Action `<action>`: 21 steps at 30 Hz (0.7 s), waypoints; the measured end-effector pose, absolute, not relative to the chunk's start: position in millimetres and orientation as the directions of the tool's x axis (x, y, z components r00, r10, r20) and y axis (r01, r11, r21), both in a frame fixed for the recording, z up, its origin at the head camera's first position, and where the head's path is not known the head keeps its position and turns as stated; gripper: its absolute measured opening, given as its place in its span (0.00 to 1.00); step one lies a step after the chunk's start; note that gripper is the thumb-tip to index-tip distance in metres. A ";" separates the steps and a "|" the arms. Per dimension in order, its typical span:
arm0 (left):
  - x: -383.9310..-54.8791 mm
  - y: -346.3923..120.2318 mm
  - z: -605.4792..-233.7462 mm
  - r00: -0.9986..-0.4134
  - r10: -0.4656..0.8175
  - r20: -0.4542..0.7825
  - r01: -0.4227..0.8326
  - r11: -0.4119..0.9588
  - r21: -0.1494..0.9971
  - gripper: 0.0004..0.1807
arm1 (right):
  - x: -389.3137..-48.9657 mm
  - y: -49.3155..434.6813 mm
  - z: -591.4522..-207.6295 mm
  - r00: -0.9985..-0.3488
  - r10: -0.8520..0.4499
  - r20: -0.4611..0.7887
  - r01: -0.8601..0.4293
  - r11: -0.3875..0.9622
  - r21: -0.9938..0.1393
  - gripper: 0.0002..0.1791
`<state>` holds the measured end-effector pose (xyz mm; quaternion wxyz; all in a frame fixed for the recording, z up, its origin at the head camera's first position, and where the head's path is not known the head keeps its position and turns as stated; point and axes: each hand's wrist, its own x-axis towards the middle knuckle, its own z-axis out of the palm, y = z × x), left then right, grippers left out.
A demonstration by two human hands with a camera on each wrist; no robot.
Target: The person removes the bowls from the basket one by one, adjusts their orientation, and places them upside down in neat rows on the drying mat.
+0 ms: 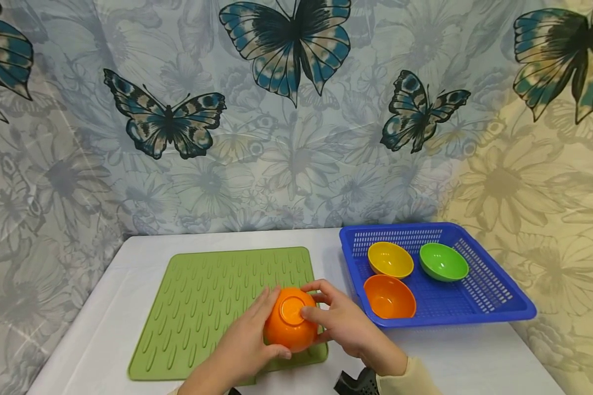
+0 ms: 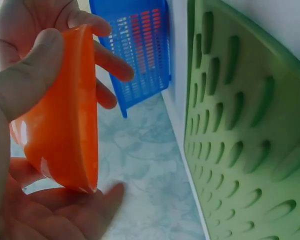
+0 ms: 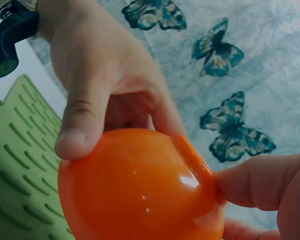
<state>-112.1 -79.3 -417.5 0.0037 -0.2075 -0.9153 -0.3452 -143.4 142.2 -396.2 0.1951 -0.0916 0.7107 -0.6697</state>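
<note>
An orange bowl [image 1: 290,329] is held upside down, its round foot facing up, over the front right part of a green mat [image 1: 227,296]. My left hand [image 1: 244,337] grips its left side, the thumb on the near side and the fingers round the far side. On the other side, my right hand [image 1: 348,323] holds it too, with the thumb by the foot and the fingers near the rim. In the left wrist view the bowl [image 2: 65,125] shows side-on, its rim turned toward the ridged mat [image 2: 250,125]. The inside of the bowl is hidden.
At the right stands a blue perforated basket [image 1: 494,285]. In it lie a yellow bowl [image 1: 390,260], a green bowl [image 1: 443,262] and another orange bowl [image 1: 390,297]. A white cloth [image 1: 104,307] covers the table, and a butterfly-patterned curtain [image 1: 296,164] hangs behind.
</note>
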 end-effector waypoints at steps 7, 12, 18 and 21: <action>-122.5 -92.5 -421.5 -0.933 0.318 0.168 0.349 0.683 0.642 0.58 | -149.8 123.0 -402.8 -0.894 -0.432 -0.116 0.091 0.079 -0.993 0.27; -140.8 -115.2 -426.5 -0.959 0.238 0.152 0.278 0.693 0.666 0.58 | -167.8 99.2 -408.2 -0.892 -0.448 -0.062 -0.092 0.313 -0.945 0.40; -174.8 -156.6 -431.8 -0.978 0.167 0.124 0.207 0.727 0.654 0.57 | -206.0 45.0 -419.8 -0.906 -0.423 0.002 -0.244 0.517 -0.820 0.43; -193.0 -181.7 -432.2 -0.982 0.149 0.116 0.189 0.767 0.613 0.56 | -226.5 12.3 -427.7 -0.910 -0.415 0.014 -0.254 0.530 -0.809 0.43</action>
